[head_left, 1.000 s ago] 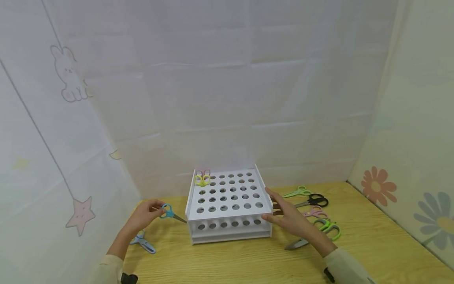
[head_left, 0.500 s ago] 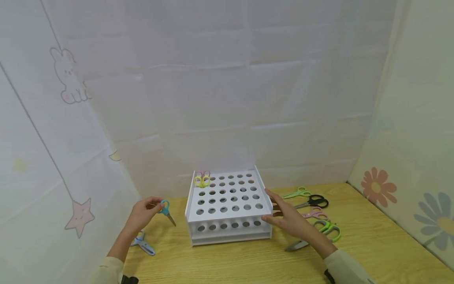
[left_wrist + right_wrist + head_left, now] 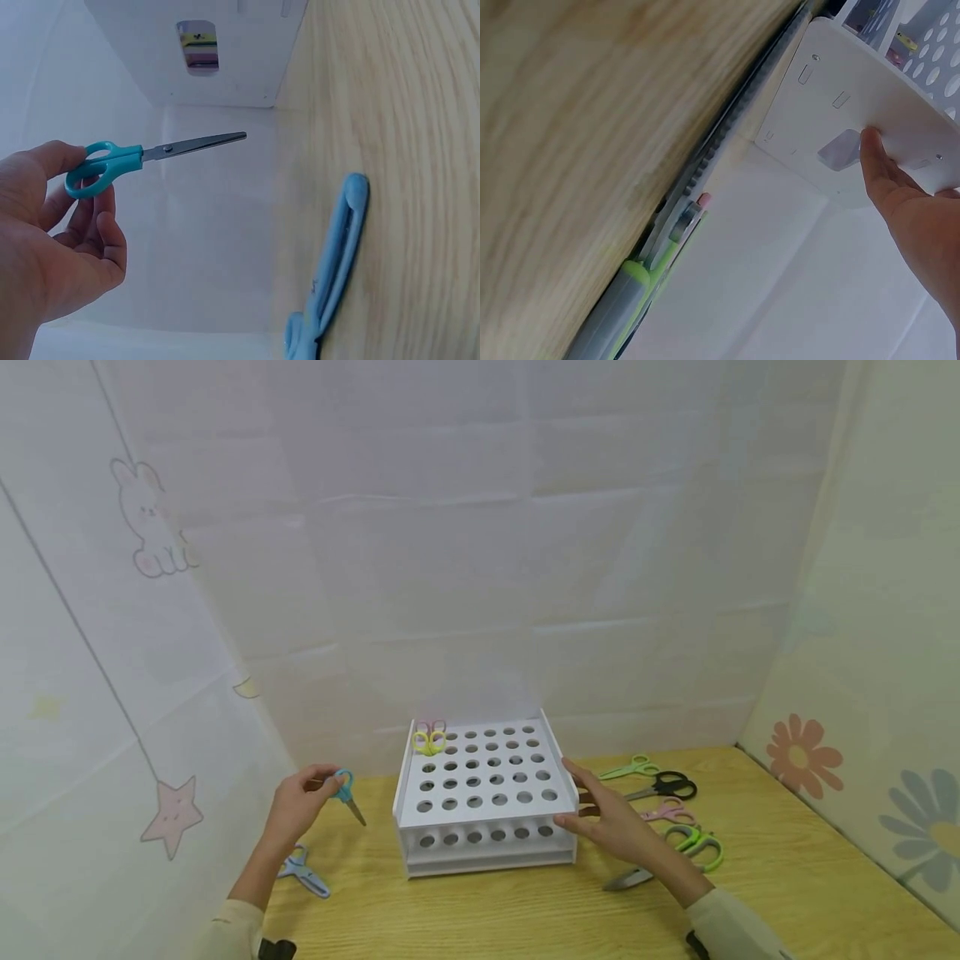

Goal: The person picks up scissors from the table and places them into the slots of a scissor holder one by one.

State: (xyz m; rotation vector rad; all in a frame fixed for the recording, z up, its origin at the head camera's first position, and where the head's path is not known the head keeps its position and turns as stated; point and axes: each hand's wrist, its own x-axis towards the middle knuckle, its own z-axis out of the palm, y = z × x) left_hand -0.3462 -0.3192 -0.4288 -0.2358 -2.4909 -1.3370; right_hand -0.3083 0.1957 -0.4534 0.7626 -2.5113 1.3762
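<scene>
Left of the white rack, my left hand (image 3: 296, 806) pinches a pair of turquoise scissors (image 3: 112, 166) by the handle loops. In the head view their blades slant down to the right above the table. My right hand (image 3: 611, 814) rests against the right side of the rack (image 3: 487, 814), thumb at the front corner and fingers along the side panel. Yellow scissors (image 3: 429, 742) and purple-pink scissors (image 3: 438, 725) stand in holes at the rack's back left, handles up. Light-blue scissors (image 3: 306, 872) lie on the table below my left hand.
Right of the rack lie light-green scissors (image 3: 632, 767), black-handled scissors (image 3: 670, 786), pink scissors (image 3: 671, 811) and large green-and-grey scissors (image 3: 701, 847), partly behind my right arm. Fabric walls enclose the wooden table (image 3: 465, 918) at the back and both sides.
My left hand has drawn the turquoise scissors left and slightly up, away from the rack, and their blades now point more steeply down. The right hand stays at the rack.
</scene>
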